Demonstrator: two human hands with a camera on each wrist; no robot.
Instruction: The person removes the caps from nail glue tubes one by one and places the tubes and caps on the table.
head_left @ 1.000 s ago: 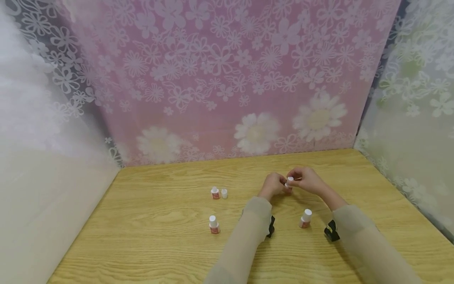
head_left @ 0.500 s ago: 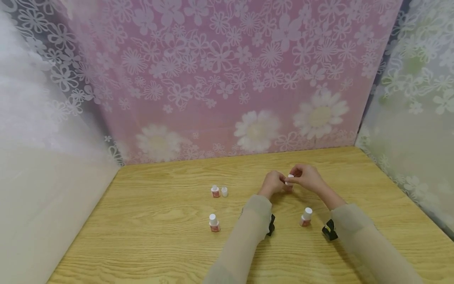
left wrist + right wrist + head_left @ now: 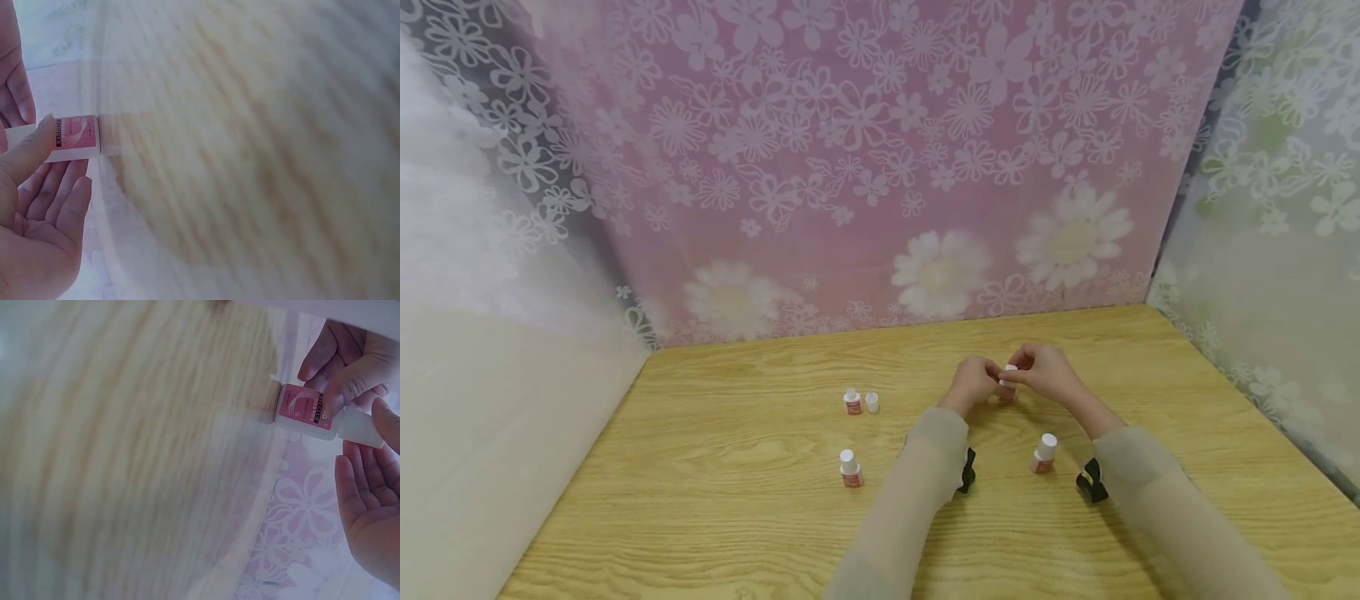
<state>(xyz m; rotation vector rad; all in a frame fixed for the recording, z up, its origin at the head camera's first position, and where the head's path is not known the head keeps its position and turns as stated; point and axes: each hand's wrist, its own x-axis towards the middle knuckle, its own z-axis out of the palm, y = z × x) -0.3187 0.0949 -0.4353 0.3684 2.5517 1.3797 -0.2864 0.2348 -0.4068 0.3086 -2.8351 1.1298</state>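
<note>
A small white nail glue bottle [image 3: 294, 411] with a pink label stands on the table between my hands. My left hand [image 3: 973, 383] grips its body, thumb [image 3: 31, 150] against the label and fingers behind. My right hand [image 3: 1051, 373] pinches the white cap [image 3: 360, 428] at the top between thumb and fingertips. In the right wrist view the cap sits at the bottle's neck. Elsewhere on the table, one similar bottle [image 3: 853, 403] has its white tip bare, with a loose cap [image 3: 872, 403] beside it.
Two more capped bottles stand nearer to me: one at the left [image 3: 851, 470], one between my forearms [image 3: 1043, 455]. Black wrist mounts [image 3: 1092, 482] hang under both sleeves. A pink flowered sheet [image 3: 865, 167] backs the wooden table [image 3: 737, 500], with pale sheets at both sides.
My right hand's fingers have shifted round the cap, closing lower over it. The left hand keeps its hold on the bottle, and the other bottles stay put.
</note>
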